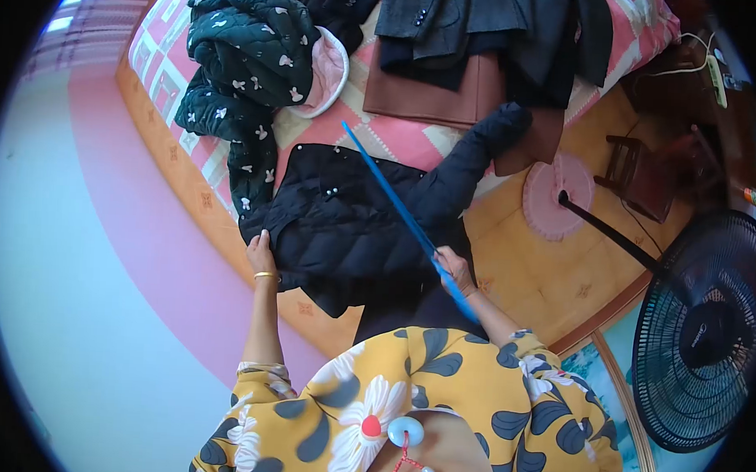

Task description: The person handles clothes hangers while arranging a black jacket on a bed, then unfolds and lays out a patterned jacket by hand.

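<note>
A black padded jacket (pixel 344 243) lies spread over the near edge of the bed, part of it hanging down toward my lap. My left hand (pixel 262 252) is closed on the jacket's left edge, with the thumb on top. In my right hand (pixel 455 269) is a long, thin blue clothes hanger (pixel 388 188), seen almost edge-on. It slants over the jacket, its far tip pointing up and left. One jacket sleeve (pixel 474 160) stretches up to the right. The fingers of my right hand are partly hidden behind the hanger.
A dark green padded coat with white rabbit prints (pixel 251 53) lies on the pink patterned bed (pixel 161 75). Dark garments (pixel 521 40) and a brown leather-like piece (pixel 426 90) are piled behind the jacket. At the right stand a black fan (pixel 703 330) and a small wooden chair (pixel 650 176).
</note>
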Action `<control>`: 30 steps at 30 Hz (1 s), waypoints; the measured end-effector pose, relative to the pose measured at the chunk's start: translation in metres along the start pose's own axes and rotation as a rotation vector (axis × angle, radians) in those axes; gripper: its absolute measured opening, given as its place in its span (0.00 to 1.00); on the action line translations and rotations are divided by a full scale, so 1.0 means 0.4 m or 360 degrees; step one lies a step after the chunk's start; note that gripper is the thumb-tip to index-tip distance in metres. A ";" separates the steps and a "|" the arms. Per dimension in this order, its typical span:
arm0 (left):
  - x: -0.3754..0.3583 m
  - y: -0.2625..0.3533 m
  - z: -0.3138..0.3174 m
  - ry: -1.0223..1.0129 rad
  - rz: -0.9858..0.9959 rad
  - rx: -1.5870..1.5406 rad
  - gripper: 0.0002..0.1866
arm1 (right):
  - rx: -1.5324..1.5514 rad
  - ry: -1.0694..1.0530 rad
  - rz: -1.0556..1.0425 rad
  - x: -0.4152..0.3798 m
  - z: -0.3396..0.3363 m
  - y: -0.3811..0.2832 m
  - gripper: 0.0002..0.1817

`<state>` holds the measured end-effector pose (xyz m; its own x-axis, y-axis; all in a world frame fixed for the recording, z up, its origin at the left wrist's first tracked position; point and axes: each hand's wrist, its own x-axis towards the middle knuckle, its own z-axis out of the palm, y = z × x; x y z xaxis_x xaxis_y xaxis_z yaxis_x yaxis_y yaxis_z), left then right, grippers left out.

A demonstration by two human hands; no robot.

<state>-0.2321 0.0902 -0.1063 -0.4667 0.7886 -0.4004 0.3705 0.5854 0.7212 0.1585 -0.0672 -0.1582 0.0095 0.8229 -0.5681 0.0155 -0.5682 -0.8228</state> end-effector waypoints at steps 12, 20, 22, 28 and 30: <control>0.047 -0.108 -0.070 0.0047 0.0019 -0.0013 0.19 | -0.0814 -0.0107 0.0417 -0.041 -0.024 0.245 0.07; 0.026 -0.118 -0.121 0.0176 0.0056 0.0217 0.20 | -0.0659 0.0052 -0.0047 -0.058 0.048 0.129 0.05; 0.014 -0.107 -0.113 0.0171 0.0097 0.0335 0.20 | -0.0843 -0.0222 0.0309 -0.050 0.029 0.224 0.05; 0.014 -0.180 -0.157 0.0297 -0.0039 0.0154 0.19 | -0.0045 0.0055 -0.0060 -0.097 0.095 -0.079 0.06; -0.004 -0.159 -0.167 0.0288 0.0031 0.0300 0.19 | -0.0884 -0.0026 0.0188 -0.097 0.103 0.207 0.07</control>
<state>-0.3086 0.0392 -0.1136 -0.5876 0.7636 -0.2677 0.5162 0.6085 0.6027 0.1183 -0.1461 -0.2052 0.0274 0.7512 -0.6595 0.5388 -0.5667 -0.6232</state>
